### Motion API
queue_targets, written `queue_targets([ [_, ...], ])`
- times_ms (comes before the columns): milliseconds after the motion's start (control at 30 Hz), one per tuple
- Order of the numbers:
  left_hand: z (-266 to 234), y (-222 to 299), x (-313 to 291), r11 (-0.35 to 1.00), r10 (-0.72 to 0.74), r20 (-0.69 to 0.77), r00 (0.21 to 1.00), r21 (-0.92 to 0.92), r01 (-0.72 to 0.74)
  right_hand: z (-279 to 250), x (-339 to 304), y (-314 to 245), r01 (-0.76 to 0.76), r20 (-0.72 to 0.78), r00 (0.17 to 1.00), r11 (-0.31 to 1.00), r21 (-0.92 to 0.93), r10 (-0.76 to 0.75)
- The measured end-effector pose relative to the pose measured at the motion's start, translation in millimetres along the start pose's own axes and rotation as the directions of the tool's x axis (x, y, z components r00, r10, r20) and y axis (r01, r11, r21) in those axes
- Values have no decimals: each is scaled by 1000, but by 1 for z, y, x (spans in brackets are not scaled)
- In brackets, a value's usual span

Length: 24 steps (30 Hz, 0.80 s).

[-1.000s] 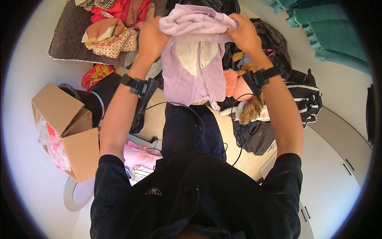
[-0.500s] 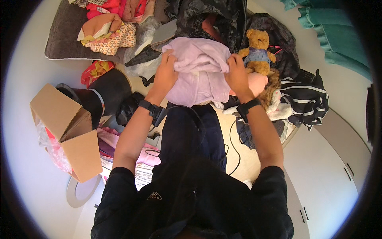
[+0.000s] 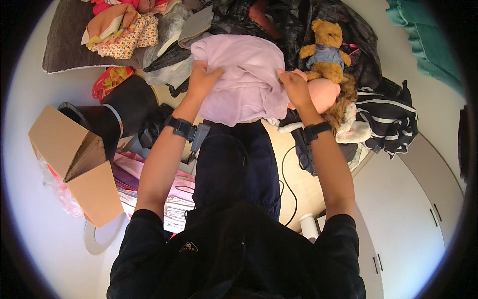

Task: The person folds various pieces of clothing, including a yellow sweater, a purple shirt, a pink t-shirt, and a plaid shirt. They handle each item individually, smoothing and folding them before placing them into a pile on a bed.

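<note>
A pale lilac garment of soft cloth lies folded and rumpled in front of me, above my knees. My left hand grips its left side, with the thumb on top and the other fingers partly hidden. At the right side, my right hand pinches the cloth's edge between thumb and fingers. Close beside that hand are a pink plush toy and a brown teddy bear in a blue top, sitting upright.
Black plastic bags lie beyond the garment. Folded clothes rest on a grey cushion at the far left. An open cardboard box stands to the left, a striped black bag to the right. A cable trails across the floor.
The bunched upper layer of the lilac garment now lies flatter and smoother. Both hands have shifted their hold along its sides, and the view has moved slightly.
</note>
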State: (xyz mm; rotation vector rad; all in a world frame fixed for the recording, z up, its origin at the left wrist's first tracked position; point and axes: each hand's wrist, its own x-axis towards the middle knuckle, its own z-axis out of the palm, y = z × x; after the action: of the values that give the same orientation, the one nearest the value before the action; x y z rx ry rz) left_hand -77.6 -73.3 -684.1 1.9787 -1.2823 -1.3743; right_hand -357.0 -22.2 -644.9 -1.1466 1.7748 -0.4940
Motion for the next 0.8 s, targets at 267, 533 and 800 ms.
queue_targets([
  [267,12,37,20,993,54,96,994,103,-64,9,62,39,-495,154,868,847,193,472],
  [533,-6,10,62,923,383,-208,900,116,-366,18,81,-25,-395,185,919,809,435,349],
  [800,1,-4,81,954,103,-208,973,297,-37,29,129,11,-369,395,849,929,-35,352],
])
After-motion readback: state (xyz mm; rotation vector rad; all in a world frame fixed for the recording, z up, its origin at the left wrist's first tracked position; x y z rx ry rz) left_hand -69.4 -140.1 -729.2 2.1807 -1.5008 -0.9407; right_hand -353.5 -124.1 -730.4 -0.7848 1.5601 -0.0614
